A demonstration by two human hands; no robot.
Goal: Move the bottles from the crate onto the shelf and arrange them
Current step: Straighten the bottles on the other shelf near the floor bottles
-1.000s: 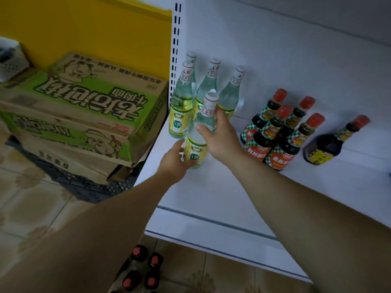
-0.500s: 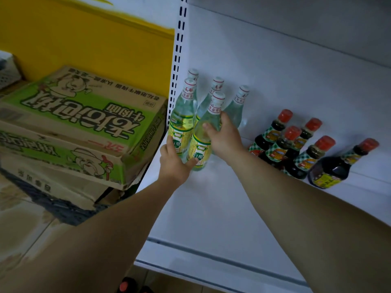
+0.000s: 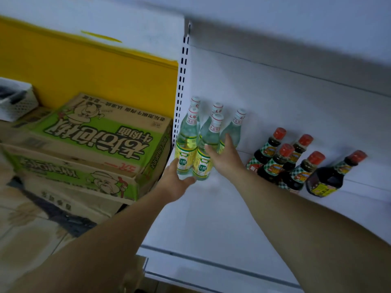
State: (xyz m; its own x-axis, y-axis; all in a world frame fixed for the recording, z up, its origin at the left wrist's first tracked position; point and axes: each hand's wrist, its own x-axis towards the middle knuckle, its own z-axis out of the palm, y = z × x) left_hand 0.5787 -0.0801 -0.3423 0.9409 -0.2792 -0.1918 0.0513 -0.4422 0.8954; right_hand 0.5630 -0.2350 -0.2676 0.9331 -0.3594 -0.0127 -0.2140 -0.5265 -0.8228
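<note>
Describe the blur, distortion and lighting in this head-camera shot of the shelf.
Head view: motion blur smears the upper shelf edge and yellow wall; wide-angle distortion tilts the clear bottles and dark bottles; lighting is dim and bluish, without hard glare; carton print stays legible.

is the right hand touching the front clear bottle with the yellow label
Touching. The head view shows the right hand pressed against the side of the front clear bottle, fingers overlapping its body just above the yellow label.
</note>
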